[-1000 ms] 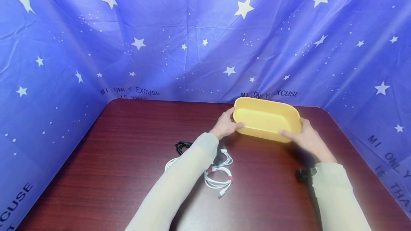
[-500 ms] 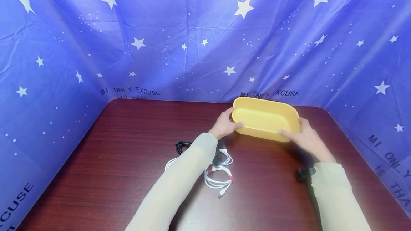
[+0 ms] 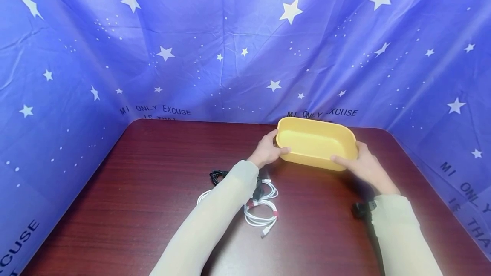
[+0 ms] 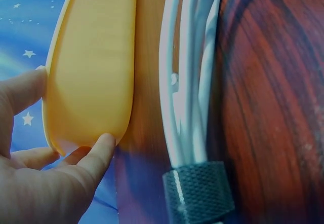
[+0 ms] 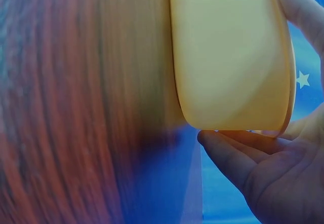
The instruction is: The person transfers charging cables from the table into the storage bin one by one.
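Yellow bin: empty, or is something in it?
Empty, as far as shown: the head view looks into the yellow bin and nothing lies on its visible floor.

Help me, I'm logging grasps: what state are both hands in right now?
Left hand: holding one end of the yellow container.
Right hand: holding its other end.

Tabletop [image 3: 153, 161]: dark reddish-brown, wood-grained, far corners rounded.
Backdrop [image 3: 203, 24]: blue-violet cloth, creased, behind the tabletop and along both sides.
Backdrop print: white stars [image 3: 291, 11], small dots, black lettering [image 3: 176, 110] reading in part "ONLY EXCUSE".
Red-banded cable [image 3: 258, 224]: white, coiled, lying on the tabletop.
Black cable [image 3: 217, 174]: coiled, partly hidden.
Dark woven strap [image 4: 198, 191]: wrapped around white cable strands [image 4: 166, 57], left wrist view.
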A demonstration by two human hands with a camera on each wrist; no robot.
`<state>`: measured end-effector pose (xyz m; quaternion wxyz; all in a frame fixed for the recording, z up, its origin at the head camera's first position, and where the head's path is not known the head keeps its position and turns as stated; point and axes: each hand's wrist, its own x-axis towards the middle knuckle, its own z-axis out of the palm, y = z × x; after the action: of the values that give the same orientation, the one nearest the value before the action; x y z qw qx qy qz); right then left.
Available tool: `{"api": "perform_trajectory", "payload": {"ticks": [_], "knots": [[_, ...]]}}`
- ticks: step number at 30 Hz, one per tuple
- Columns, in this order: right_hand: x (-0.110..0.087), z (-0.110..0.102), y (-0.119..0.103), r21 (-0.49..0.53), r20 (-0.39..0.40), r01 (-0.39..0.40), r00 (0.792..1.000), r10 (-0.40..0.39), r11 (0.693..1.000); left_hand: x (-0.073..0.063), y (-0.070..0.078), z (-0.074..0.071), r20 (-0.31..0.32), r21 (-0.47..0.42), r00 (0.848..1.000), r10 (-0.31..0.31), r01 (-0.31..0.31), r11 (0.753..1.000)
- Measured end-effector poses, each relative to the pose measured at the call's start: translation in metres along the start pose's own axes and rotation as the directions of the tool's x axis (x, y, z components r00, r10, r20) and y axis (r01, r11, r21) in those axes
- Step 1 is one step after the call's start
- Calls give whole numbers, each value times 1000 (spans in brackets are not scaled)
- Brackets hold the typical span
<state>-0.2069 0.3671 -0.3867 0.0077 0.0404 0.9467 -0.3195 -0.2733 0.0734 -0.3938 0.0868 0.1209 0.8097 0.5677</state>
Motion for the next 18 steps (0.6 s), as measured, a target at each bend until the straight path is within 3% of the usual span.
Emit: {"api": "perform_trajectory", "payload": {"ticks": [18], "knots": [[0, 3, -2, -10, -6, 9, 1000, -9, 1000, -2, -2, -4, -10, 27, 1000, 4, -3, 1000]]}}
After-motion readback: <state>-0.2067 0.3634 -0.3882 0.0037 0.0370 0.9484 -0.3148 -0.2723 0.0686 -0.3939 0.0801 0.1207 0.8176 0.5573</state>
